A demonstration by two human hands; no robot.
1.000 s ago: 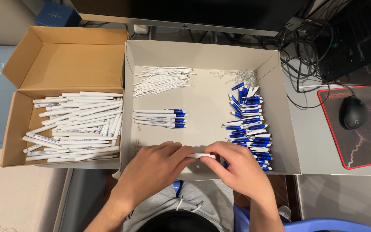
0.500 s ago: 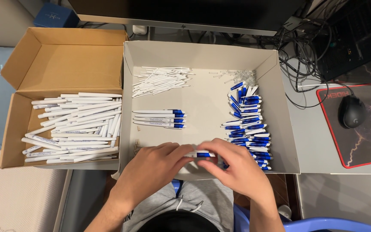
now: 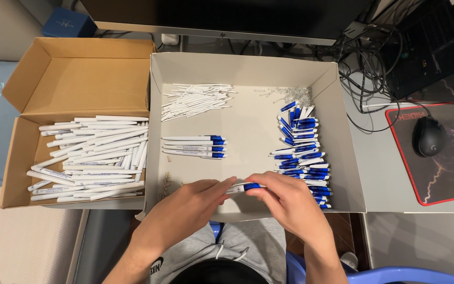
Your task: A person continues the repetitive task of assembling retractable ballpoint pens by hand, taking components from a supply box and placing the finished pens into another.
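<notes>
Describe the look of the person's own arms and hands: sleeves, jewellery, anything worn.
Both forearms are bare, with no sleeves in view. The left hand and right hand wear no gloves, and no rings, watch or bracelets show. Below them the person wears grey trousers with white drawstrings and a small dark logo near the left arm.

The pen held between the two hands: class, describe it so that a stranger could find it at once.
Find the grey tray; at its near edge, the left hand and right hand meet. Between them lies the pen, white with a blue end, the only one held.
</notes>
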